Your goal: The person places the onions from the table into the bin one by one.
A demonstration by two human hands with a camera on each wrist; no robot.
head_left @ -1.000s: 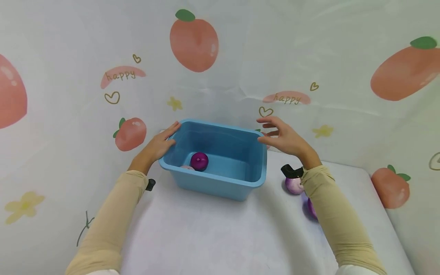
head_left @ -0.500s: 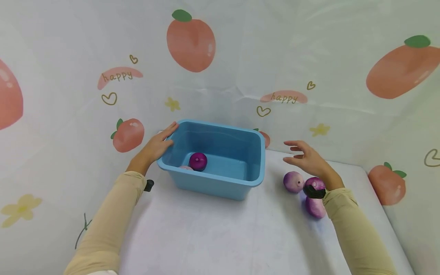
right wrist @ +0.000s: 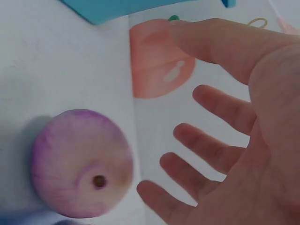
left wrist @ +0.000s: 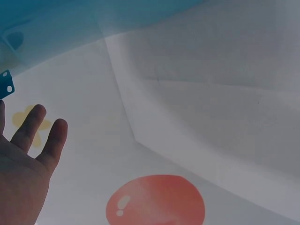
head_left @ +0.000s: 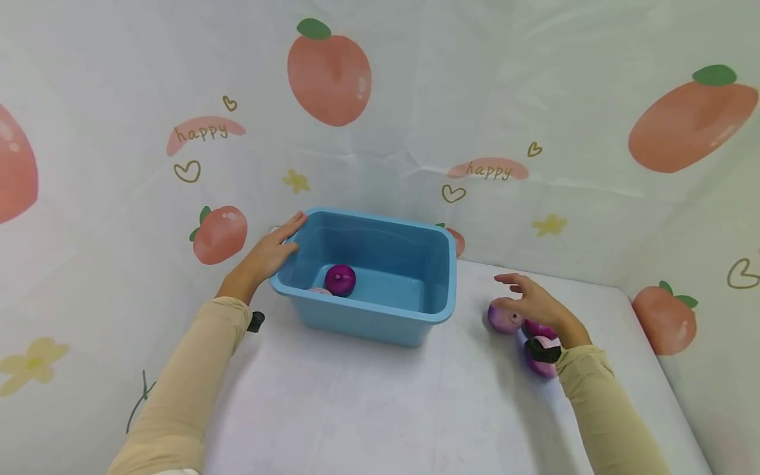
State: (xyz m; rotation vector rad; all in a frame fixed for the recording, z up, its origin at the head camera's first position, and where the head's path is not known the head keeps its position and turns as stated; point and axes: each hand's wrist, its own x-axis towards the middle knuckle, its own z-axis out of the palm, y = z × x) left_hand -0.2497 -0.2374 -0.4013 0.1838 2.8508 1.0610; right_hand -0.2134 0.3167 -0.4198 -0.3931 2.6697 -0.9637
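A light blue plastic bin (head_left: 362,316) stands on the white table, with a dark purple onion (head_left: 340,280) inside. Beside that one, the top of a paler onion (head_left: 320,291) shows over the front rim. My left hand (head_left: 267,254) rests on the bin's left rim, fingers extended, as the left wrist view also shows. My right hand (head_left: 537,307) is over a group of onions right of the bin, fingers spread and holding nothing. Nearest it is a pale purple onion (right wrist: 82,164), apart from the fingertips. Behind lie a darker onion (head_left: 541,330) and another purple onion (head_left: 539,369), partly hidden by the wrist strap.
A white cloth wall (head_left: 380,158) printed with peaches and flowers rises behind the bin and along the sides. The white tabletop (head_left: 380,402) extends in front of the bin, and its right edge runs beside the right forearm.
My right hand has moved from the bin's right rim out to the right, then down over the onions. The left hand stays on the rim.
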